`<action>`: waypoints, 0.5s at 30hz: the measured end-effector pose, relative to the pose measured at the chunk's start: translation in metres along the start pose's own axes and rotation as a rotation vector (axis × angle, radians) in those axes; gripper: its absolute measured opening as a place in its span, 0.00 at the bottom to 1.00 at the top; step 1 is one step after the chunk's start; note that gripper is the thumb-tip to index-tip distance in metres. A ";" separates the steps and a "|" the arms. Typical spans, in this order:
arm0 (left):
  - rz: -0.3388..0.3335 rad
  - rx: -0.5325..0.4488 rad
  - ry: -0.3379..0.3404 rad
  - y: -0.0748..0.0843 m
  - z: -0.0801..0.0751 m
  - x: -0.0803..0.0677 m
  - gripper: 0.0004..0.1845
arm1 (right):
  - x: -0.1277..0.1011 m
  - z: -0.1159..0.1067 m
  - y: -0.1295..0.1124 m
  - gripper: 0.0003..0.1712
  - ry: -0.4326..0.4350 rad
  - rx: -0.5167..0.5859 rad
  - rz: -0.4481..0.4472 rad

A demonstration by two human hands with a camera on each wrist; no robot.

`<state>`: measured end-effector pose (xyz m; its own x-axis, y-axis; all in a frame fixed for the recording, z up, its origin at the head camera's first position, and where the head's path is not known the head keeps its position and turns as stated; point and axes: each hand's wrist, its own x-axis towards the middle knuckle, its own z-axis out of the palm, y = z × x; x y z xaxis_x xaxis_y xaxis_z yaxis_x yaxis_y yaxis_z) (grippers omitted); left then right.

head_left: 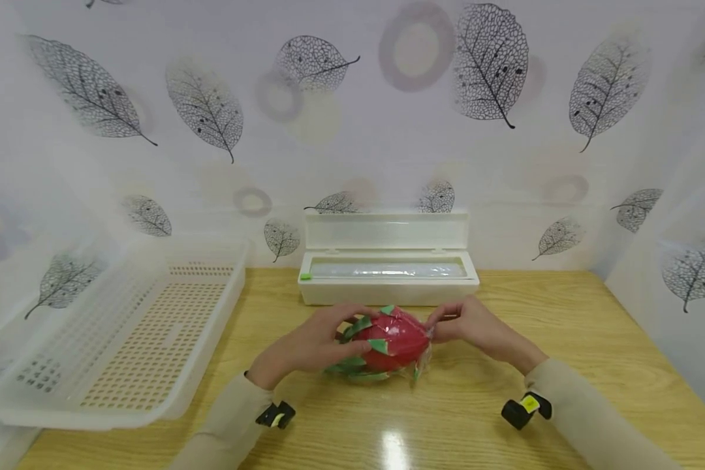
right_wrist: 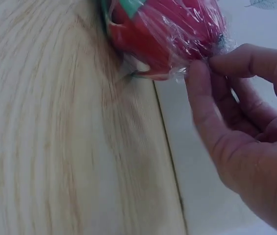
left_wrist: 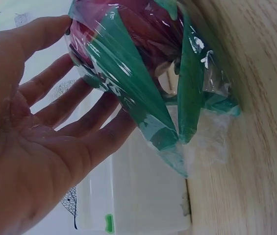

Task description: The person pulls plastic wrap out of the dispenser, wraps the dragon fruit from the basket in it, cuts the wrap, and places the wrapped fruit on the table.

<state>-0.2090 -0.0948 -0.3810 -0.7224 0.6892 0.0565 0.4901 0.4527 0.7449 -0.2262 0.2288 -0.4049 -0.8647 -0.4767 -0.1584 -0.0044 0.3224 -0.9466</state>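
A red dragon fruit (head_left: 396,339) with green scales, covered in clear cling film, lies at the middle of the table. My left hand (head_left: 323,336) holds its leafy end, thumb on the near side and fingers on the far side; in the left wrist view the film lies over the long green leaves (left_wrist: 133,88). At the fruit's right tip, my right hand (head_left: 467,326) pinches the gathered cling film (right_wrist: 180,73) between thumb and forefinger. Right behind the fruit stands a white cling film box (head_left: 388,292) with its lid up and a film roll (head_left: 382,269) inside.
A white perforated plastic basket (head_left: 202,365) stands on the left of the wooden table (head_left: 446,424). A leaf-patterned cloth (head_left: 352,150) hangs behind the table and along its sides.
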 end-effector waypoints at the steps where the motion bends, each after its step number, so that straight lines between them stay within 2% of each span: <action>1: -0.009 -0.003 0.000 -0.001 0.000 0.000 0.25 | 0.002 0.001 0.000 0.08 -0.010 0.038 0.025; 6: -0.030 -0.006 -0.004 -0.003 -0.001 0.004 0.24 | 0.011 0.005 -0.002 0.06 -0.052 0.242 0.120; 9: -0.026 -0.020 -0.004 -0.004 -0.002 0.005 0.23 | 0.012 0.005 -0.003 0.07 -0.061 0.297 0.152; 11: -0.025 -0.035 -0.005 -0.005 -0.003 0.005 0.23 | 0.011 0.004 -0.003 0.07 -0.054 0.298 0.150; 15: -0.009 -0.056 -0.011 -0.009 -0.002 0.006 0.23 | 0.004 0.004 -0.002 0.14 0.004 0.184 0.066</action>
<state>-0.2185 -0.0963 -0.3857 -0.7212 0.6915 0.0421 0.4552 0.4272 0.7812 -0.2279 0.2233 -0.4047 -0.8622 -0.4561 -0.2206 0.1435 0.1977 -0.9697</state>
